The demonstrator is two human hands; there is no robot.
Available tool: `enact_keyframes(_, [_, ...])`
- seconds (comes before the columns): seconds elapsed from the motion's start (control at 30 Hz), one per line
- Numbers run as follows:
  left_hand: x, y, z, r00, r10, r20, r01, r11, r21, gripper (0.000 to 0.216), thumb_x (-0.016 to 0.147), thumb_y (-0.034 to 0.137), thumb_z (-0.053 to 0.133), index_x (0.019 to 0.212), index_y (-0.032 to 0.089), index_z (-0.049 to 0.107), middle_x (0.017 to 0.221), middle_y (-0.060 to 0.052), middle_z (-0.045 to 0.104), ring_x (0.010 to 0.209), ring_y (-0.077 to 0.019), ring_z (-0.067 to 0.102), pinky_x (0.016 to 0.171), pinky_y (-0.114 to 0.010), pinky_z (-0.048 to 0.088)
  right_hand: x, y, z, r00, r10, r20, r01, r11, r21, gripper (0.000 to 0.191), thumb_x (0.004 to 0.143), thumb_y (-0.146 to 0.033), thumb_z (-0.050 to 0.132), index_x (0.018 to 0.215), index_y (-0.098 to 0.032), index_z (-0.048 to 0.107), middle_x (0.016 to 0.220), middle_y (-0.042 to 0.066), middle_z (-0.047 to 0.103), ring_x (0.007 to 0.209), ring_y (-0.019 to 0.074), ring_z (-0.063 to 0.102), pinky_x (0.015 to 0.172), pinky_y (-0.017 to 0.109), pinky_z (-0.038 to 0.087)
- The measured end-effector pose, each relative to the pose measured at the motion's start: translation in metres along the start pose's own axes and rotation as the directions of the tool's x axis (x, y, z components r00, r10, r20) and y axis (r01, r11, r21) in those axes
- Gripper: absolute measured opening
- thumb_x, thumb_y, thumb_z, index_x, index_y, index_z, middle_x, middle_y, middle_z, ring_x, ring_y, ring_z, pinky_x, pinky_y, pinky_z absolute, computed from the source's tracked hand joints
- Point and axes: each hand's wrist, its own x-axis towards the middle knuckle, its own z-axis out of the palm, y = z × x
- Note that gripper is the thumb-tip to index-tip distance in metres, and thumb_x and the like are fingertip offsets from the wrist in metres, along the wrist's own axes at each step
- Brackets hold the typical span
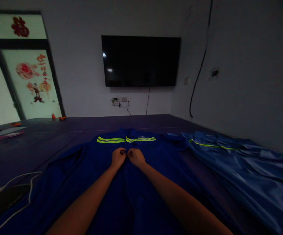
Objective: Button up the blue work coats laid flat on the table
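Blue jacket [125, 182] spread flat, front up, right under the fingers; likely laid that way so both front edges meet within reach. Left hand [118, 159] and right hand [137, 158] close together at the front opening, fingers curled inward; too dark to tell if they're clamped on cloth or what's between them. Probably one hand per side to steady each edge. Reflective strips [111, 140] sit just beyond the fingers, roughly level with each other. Collar end farther out; past it the purple surface [70, 130] runs on to the wall [82, 71], so room to move forward. Right of the fingers, second garment [229, 160] lies near the jacket's sleeve, tighter there. Near left, white cable [30, 189] close to the other sleeve, contact unclear.
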Motion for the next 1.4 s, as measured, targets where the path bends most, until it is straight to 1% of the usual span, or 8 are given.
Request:
enact_keyframes(0.27, [-0.0009,0.0020,-0.0013,1.000,-0.009,-0.014,0.009,1.000,0.020,0.023,0.065,0.000,0.054,0.080,0.013,0.064,0.071,-0.002,0.065,0.067,-0.0118,0.060,0.067,-0.023,0.046,0.0007,0.0005,0.0006,1.000,-0.002,-0.003,0.002,1.000,0.000,0.013,0.073,-0.015,0.054,0.079,-0.019,0.065,0.084,0.003,0.068,0.076,0.0129,0.062,0.061,0.018,0.040])
enact_keyframes(0.83, [-0.0004,0.0010,-0.0006,1.000,-0.009,-0.007,0.009,0.999,0.033,0.024,0.065,0.001,0.053,0.081,0.014,0.065,0.074,-0.002,0.066,0.070,-0.0124,0.061,0.068,-0.023,0.046,0.0002,-0.0002,0.0000,1.000,-0.005,0.004,0.005,1.000,-0.004,0.015,0.072,-0.014,0.053,0.080,-0.019,0.065,0.083,0.003,0.068,0.076,0.0130,0.061,0.062,0.018,0.041])
enact_keyframes(1.07, [-0.0010,0.0005,-0.0002,1.000,-0.005,-0.012,0.005,1.000,0.026,0.024,0.065,0.001,0.054,0.082,0.014,0.065,0.074,-0.002,0.066,0.068,-0.0117,0.061,0.067,-0.022,0.046,0.0009,0.0002,0.0004,1.000,-0.002,0.004,0.002,1.000,-0.015,0.015,0.072,-0.014,0.053,0.081,-0.020,0.065,0.083,0.003,0.068,0.076,0.0132,0.061,0.063,0.018,0.040])
enact_keyframes(1.4, [-0.0009,0.0002,-0.0002,1.000,-0.004,-0.023,0.005,1.000,0.028,0.023,0.064,0.001,0.054,0.080,0.014,0.065,0.070,-0.001,0.065,0.066,-0.0118,0.060,0.066,-0.023,0.046,0.0006,0.0006,0.0006,1.000,-0.012,0.003,0.012,1.000,-0.016,0.015,0.072,-0.014,0.052,0.080,-0.020,0.064,0.083,0.002,0.068,0.076,0.0131,0.062,0.062,0.018,0.040])
